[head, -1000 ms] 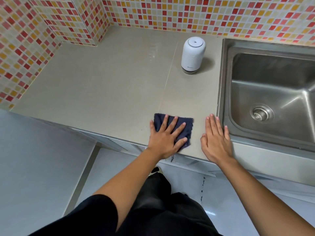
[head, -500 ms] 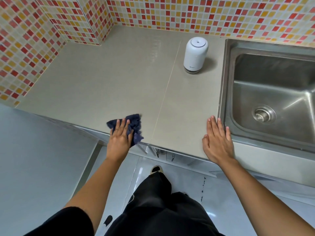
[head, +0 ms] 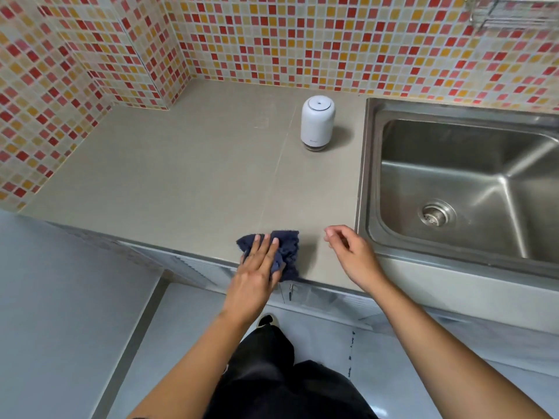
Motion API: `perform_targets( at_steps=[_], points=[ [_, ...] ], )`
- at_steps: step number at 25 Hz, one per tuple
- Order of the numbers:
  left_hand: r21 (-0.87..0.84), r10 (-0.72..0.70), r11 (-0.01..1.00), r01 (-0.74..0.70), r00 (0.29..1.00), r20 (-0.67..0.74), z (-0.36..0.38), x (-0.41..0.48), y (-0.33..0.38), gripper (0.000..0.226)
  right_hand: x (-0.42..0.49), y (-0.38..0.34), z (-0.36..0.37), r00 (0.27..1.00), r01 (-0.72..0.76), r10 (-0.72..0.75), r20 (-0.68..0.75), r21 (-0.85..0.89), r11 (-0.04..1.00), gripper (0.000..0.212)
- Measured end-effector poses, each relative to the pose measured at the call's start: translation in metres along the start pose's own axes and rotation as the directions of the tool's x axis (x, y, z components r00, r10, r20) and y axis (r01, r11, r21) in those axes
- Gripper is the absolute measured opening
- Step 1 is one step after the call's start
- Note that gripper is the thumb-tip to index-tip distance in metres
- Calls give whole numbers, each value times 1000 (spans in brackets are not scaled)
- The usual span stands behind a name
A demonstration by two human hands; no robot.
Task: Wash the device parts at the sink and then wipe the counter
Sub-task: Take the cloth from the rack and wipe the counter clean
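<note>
A dark blue cloth (head: 287, 247) lies bunched at the front edge of the grey counter (head: 181, 176). My left hand (head: 257, 267) presses flat on it with straight fingers. To its right, my right hand (head: 351, 252) hovers just above the counter near the sink's left rim, fingers loosely curled and holding nothing. A white cylindrical device (head: 317, 124) stands upright at the back of the counter, beside the steel sink (head: 372, 164).
The sink basin has a round drain (head: 435, 214) and no objects in it. Red and yellow mosaic wall tiles (head: 90, 71) close off the back and left. A metal rack (head: 514, 10) shows at the top right. The counter's front edge drops to a pale floor.
My left hand has slid the cloth back to the right along the front edge. My right hand has lifted off the counter and its fingers have curled.
</note>
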State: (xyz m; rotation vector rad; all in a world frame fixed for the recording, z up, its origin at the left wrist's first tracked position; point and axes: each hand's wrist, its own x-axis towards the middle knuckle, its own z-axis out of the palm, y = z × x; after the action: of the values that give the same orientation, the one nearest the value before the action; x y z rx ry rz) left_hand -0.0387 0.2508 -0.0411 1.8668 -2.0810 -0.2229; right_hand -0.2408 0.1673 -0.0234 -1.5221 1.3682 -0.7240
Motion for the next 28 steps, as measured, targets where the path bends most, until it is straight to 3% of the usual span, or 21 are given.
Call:
perform_targets(
  at_steps=[2, 4, 6, 8, 11, 13, 18, 21, 22, 26, 28],
  points=[
    [-51, 94, 994, -96, 995, -42, -8, 32, 29, 55, -2, -28, -19, 988, -142, 123, 94, 230, 963, 31],
    [-81, 181, 980, -184, 983, -37, -14, 60, 55, 56, -2, -45, -39, 985, -170, 142, 101, 382, 908, 28],
    [-138, 290, 946, -295, 956, -51, -26, 81, 84, 62, -3, -55, -65, 994, -105, 113, 15, 507, 856, 20],
    [-309, 342, 885, -347, 937, -74, -35, 95, 105, 70, -3, -62, -93, 994, -12, 67, -85, 531, 847, 10],
    [-645, 279, 720, -257, 958, -71, -45, 111, 126, 63, 0, -76, -130, 978, 108, -24, -207, 403, 909, 19],
    [-712, 213, 666, -222, 972, -104, -47, 131, 136, 53, 6, -87, -149, 966, 161, -96, -242, 267, 950, 28],
    [-619, 258, 736, -276, 959, -121, -67, 213, 173, 60, 32, -123, -207, 914, 306, -303, -268, -31, 951, 35],
    [-542, 329, 772, -333, 938, -108, -90, 255, 196, 21, 40, -143, -239, 894, 344, -350, -279, -74, 936, 35],
    [-534, 342, 767, -355, 931, -128, -99, 268, 204, 18, 43, -147, -251, 878, 359, -363, -311, -71, 931, 35],
    [-559, 417, 704, -439, 892, -174, -148, 318, 241, 37, 58, -162, -308, 780, 458, -439, -447, -71, 886, 30],
    [-591, 485, 670, -449, 868, -111, -177, 344, 264, 46, 69, -176, -341, 724, 493, -473, -501, -102, 864, 25]
  ],
)
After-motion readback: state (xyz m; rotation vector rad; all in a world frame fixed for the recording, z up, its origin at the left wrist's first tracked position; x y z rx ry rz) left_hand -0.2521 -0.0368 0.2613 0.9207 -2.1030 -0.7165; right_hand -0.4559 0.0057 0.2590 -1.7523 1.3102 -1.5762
